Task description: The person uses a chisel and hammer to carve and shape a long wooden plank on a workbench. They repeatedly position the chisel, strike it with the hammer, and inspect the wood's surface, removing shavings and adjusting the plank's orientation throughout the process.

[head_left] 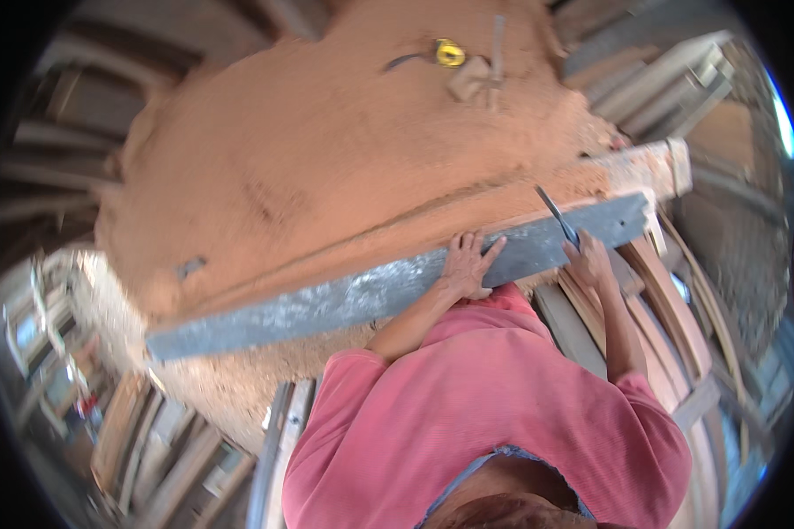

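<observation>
A long, flat grey board [344, 295] lies slantwise in front of me, its right end higher up in the picture and marked by a small dark hole. My left hand [468, 267] rests on the board with its fingers spread. Toward the right end, my right hand [588, 262] is closed around a slim tool [556, 212] with a thin, dark metal shaft and a blue handle. The shaft points up and left over the board's far edge. I cannot make out what kind of tool it is.
Reddish-brown sawdust [326, 150] covers the surface beyond the board. A yellow tape measure [450, 54], a wooden block [470, 81] and a thin stick [498, 48] lie on it. A thick timber [648, 172] sits behind the board's right end. Stacked planks [662, 300] crowd the right side.
</observation>
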The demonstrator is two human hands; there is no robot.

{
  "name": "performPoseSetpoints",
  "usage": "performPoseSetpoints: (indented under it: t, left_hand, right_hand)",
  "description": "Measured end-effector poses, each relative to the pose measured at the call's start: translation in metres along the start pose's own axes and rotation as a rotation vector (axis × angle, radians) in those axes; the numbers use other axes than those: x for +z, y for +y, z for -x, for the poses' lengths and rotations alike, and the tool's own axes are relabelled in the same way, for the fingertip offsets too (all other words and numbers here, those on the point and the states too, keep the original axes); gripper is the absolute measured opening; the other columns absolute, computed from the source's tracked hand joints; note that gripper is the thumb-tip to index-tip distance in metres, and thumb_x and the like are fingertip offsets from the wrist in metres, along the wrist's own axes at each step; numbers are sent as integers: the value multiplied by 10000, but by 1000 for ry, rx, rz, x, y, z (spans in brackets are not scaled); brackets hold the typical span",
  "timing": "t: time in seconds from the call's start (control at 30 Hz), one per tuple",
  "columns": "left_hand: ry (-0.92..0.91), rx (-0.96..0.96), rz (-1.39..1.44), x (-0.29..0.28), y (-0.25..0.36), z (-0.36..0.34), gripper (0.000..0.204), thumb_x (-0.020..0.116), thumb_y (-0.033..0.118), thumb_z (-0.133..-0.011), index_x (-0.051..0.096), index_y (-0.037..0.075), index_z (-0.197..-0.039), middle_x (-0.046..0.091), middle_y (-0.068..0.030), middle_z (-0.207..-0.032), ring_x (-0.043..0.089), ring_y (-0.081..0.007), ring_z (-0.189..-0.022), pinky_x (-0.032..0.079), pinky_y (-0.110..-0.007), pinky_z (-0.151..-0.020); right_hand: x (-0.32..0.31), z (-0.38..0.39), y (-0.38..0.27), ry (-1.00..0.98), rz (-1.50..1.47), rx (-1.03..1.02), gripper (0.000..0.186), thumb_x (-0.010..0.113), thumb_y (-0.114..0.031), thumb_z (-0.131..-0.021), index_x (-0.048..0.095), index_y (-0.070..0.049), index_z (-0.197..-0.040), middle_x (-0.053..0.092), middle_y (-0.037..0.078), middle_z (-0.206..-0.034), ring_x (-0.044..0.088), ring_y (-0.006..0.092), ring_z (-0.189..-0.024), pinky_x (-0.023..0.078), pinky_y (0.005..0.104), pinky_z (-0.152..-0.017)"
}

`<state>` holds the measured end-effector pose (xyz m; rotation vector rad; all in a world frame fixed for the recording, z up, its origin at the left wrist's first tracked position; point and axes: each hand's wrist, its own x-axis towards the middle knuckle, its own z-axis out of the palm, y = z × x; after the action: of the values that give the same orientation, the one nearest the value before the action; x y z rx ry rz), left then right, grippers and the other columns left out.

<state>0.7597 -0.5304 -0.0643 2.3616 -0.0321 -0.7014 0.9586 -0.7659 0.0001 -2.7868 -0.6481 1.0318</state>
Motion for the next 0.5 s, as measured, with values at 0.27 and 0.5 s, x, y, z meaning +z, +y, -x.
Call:
performPoseSetpoints:
  t: [0.27,0.5]
  left_hand:
    - [741,-824,169,51,50,80,1138,863,512,-682,270,186,-1597,173,-323,-1623,195,-481,-1498,142,-602,-1213]
    - [1363,-1539,926,155,-34,163,949,808,457,-797,381,-144,-1395,489,-356,-1392,461,-454,-1325,326,-514,-1138]
  right_hand:
    - [16,-101,-147,189,-92,-703,462,636,-322,-937,556,-51,-1302,625,288,-1224,565,496,-1146,443,572,-955]
    - [86,-44,-110,-43,336,-864,743,725,-409,-863,464,-29,-1446,503,332,-1368,477,502,-1289,385,560,-1092]
